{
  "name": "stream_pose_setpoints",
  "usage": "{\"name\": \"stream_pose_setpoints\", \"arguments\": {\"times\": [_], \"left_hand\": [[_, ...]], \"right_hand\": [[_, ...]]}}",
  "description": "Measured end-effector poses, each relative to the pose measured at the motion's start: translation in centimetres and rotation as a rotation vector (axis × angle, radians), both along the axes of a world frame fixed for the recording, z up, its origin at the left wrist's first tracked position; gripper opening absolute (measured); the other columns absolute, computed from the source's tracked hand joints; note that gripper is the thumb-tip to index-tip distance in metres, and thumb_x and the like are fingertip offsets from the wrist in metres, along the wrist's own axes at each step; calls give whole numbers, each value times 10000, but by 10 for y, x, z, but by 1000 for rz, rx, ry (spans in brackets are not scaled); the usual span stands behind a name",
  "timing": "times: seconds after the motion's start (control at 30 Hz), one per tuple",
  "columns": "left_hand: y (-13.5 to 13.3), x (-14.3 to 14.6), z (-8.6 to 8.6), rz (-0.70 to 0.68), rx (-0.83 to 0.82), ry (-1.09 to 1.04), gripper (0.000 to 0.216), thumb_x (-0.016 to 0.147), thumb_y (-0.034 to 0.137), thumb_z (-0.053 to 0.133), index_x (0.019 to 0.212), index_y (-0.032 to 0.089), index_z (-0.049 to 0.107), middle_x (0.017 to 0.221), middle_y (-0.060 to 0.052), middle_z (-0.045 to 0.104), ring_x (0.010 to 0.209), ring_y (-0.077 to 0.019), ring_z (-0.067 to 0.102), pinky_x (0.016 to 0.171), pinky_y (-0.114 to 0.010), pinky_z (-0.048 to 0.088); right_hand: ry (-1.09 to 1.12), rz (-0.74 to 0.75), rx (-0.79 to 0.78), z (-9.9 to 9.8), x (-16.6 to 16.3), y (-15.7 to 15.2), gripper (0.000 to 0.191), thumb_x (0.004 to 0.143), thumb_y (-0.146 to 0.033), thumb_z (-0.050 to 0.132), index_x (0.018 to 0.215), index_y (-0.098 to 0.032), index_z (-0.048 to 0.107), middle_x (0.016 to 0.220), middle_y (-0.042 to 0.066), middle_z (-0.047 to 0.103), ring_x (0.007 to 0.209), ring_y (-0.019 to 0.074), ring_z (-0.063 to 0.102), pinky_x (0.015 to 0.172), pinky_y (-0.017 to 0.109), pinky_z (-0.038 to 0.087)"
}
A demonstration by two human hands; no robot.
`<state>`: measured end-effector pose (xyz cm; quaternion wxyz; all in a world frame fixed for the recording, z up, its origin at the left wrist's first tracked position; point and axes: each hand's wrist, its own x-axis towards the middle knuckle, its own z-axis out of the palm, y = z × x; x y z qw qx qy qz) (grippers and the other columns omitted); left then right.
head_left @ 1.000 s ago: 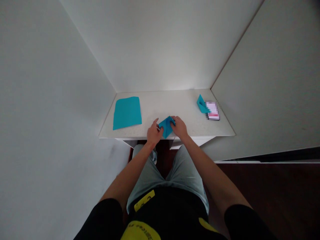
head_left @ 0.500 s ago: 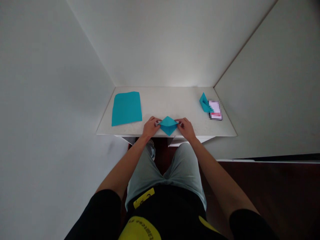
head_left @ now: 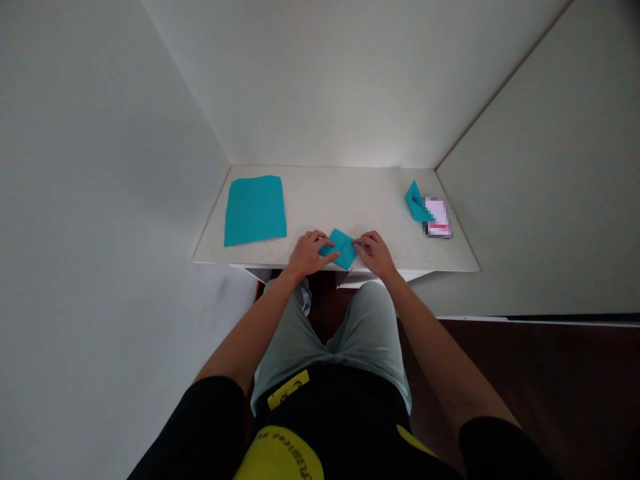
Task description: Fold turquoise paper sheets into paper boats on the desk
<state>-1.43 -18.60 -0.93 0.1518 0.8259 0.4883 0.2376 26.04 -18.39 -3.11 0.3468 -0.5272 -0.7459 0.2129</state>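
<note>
A small turquoise folded paper point(head_left: 343, 240) lies flat in a diamond shape near the front edge of the white table. My left hand point(head_left: 309, 254) rests on its left side, thumb and fingers stretched out and spread apart over the paper. At the paper's right corner, my right hand point(head_left: 376, 253) pinches the edge or a flap between thumb and fingers. A crease runs across the middle of the diamond. The fingers cover both side corners.
To the left lies a flat turquoise sheet of paper point(head_left: 255, 211). A folded paper boat point(head_left: 416, 203) stands at the right, against a pixelated, phone-like flat object point(head_left: 438, 219). White walls border the table point(head_left: 345, 193) at the back and left; a pale panel rises on the right.
The folded paper has gone from a gaping, pocket-like shape to a flat diamond. My left hand has moved from the left corner onto the paper, its fingers spreading; my right hand stays at the right corner.
</note>
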Motion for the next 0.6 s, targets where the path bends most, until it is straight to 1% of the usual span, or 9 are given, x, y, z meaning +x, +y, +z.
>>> {"name": "stream_pose_setpoints", "arguments": {"times": [0.07,0.13,0.17,0.27,0.4,0.47,0.6], "left_hand": [[0,5,0,15,11,38,438,1018,499,756,1376,248,777,1431,-144,699,1329,-341,627,1164,-516,484],[0,10,0,-19,19,82,554,1056,505,695,1551,258,663,1592,-136,637,1460,-350,560,1228,-535,434],[0,14,-1,-49,21,111,590,1075,512,658,1607,263,610,1666,-124,589,1530,-350,512,1266,-539,399],[-1,24,-2,-119,14,221,648,1102,568,568,1664,244,549,1795,-107,447,1667,-352,374,1346,-554,311],[-1,30,-4,-131,17,311,763,1101,626,515,1722,186,460,1849,-153,317,1717,-348,304,1390,-562,254],[2,29,-4,-116,13,327,799,1092,640,521,1740,181,430,1860,-161,273,1731,-351,272,1405,-568,221],[8,22,-5,-80,-24,338,862,1074,654,545,1762,162,382,1866,-157,243,1743,-370,225,1414,-587,191]], "right_hand": [[-68,22,29,-1,0,1,284,1007,-419,696,1168,-230,835,1128,116,668,1003,272,674,937,452,602],[-141,43,64,-3,0,2,321,1005,-441,719,1231,-238,826,1159,126,676,1063,295,678,999,482,587],[-172,51,79,-5,1,3,335,1009,-439,718,1261,-243,821,1177,132,680,1091,305,677,1017,495,580],[-214,57,112,-9,2,4,360,1027,-435,701,1313,-248,814,1213,143,691,1103,315,678,1022,510,576],[-216,44,136,-13,1,4,337,1040,-428,689,1303,-264,824,1232,136,716,1112,313,683,1030,513,573],[-220,54,152,-13,1,3,328,1042,-419,693,1298,-261,824,1263,132,740,1146,319,682,1062,524,557],[-257,98,157,-11,0,3,314,1058,-384,679,1316,-267,814,1362,110,776,1209,323,678,1120,548,512]]}}
